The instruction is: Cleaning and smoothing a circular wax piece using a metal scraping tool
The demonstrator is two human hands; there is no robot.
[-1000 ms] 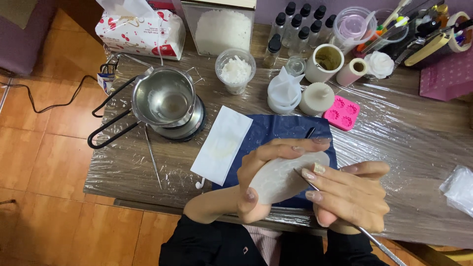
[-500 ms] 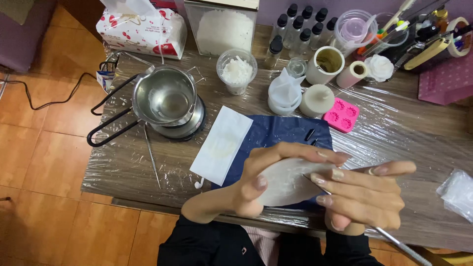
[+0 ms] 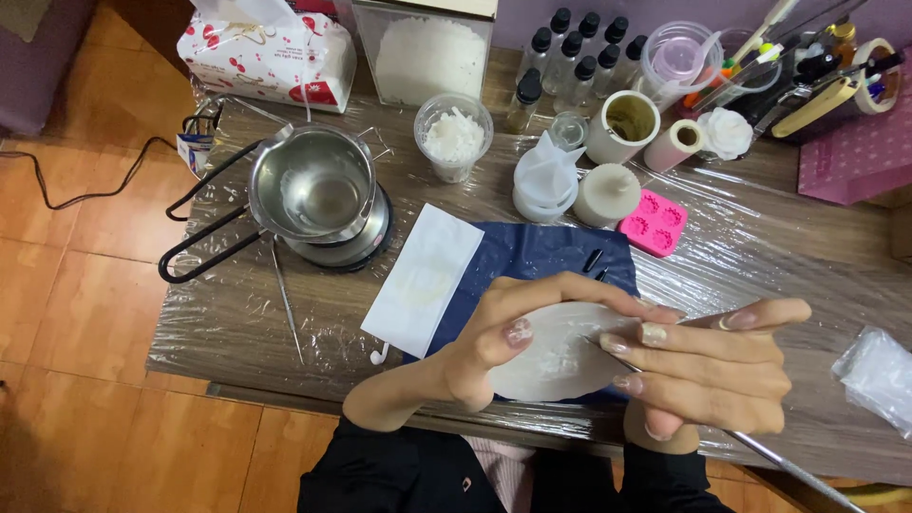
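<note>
Both of my hands are closed on things above the near edge of the table. My left hand curls around a white oval mould, thumb on its top face and fingers wrapped over the far rim, so it sits tilted toward me. My right hand pinches a thin metal rod; its tip touches the mould's inner face, and the long end runs down past my wrist toward the lower right corner.

Under my hands lies a dark blue mat, and just left of it a white folded paper towel. Beyond the mat stand a pink silicone mould, a pale round candle and a clear lidded cup. Farther left, a steel pouring pot with black handles rests on a small hot plate, with a clear cup of white flakes beside it. At the far edge sit a red-and-white tissue pack, a box of white wax and a cluster of black-capped bottles. Near my right, a crumpled plastic bag lies on the table, well apart from my hand.
</note>
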